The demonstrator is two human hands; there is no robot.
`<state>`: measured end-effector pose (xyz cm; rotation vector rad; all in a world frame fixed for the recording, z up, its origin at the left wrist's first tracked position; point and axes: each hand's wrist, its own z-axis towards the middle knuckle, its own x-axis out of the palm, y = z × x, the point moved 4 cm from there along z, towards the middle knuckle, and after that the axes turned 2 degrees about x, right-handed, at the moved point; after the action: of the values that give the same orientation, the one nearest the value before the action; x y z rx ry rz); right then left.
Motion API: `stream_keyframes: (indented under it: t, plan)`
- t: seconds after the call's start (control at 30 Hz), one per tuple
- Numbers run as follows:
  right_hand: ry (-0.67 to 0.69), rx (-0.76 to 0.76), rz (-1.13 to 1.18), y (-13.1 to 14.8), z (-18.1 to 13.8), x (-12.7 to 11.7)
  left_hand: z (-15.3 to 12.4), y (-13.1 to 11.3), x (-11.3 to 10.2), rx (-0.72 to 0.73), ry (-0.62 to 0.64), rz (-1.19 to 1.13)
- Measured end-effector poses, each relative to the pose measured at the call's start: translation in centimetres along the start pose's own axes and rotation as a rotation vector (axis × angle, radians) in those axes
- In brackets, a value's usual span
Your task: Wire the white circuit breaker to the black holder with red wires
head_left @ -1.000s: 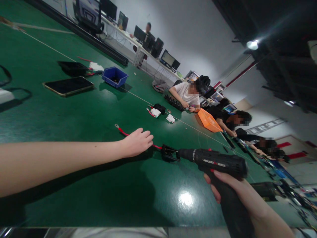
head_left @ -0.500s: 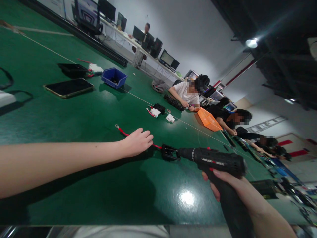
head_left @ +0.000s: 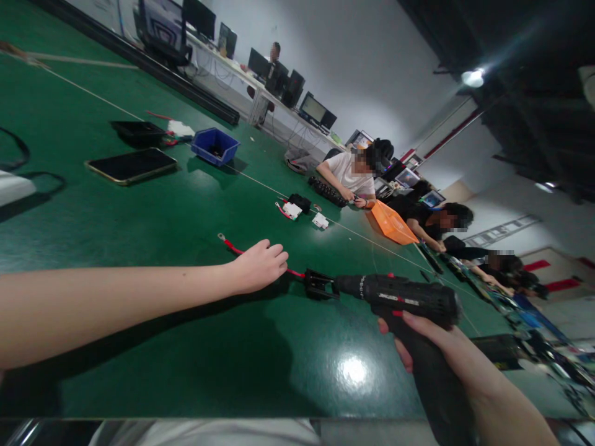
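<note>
My left hand (head_left: pixel 260 266) is closed around a red cable (head_left: pixel 295 273), whose ring terminal (head_left: pixel 222 236) sticks out on the far side. The cable runs into a small black plastic housing (head_left: pixel 316 284) on the green table. In my right hand (head_left: pixel 430 337) is a black cordless drill (head_left: pixel 409 297), its handle wrapped by my fingers and my thumb near the red switch. The drill lies level, pointing left, with its tip at the open right end of the housing. Whether the tip touches anything inside is hidden.
Beyond my hands lie white connector pieces (head_left: pixel 320 221) and a black part (head_left: pixel 300 202). A blue bin (head_left: pixel 214 147), a phone (head_left: pixel 134 166) and a black tray (head_left: pixel 138 132) are at the far left. An orange bin (head_left: pixel 393 223) stands by a co-worker (head_left: pixel 351 175) across the table.
Almost nothing differs. The view shifts very slightly; both hands, the cable, the housing and the drill keep their places relative to each other.
</note>
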<state>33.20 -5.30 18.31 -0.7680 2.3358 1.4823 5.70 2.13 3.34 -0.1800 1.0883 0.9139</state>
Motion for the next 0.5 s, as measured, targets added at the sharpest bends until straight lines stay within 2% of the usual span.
stream_keyframes:
  t: [0.27, 0.5]
  plan:
    - [0.05, 0.03, -0.026, 0.03, 0.37, -0.26, -0.09, 0.05, 0.04, -0.014, -0.005, -0.025]
    - [0.021, 0.011, -0.013, 0.3, -0.11, -0.22, -0.11, 0.01, 0.25, -0.014, -0.004, -0.018]
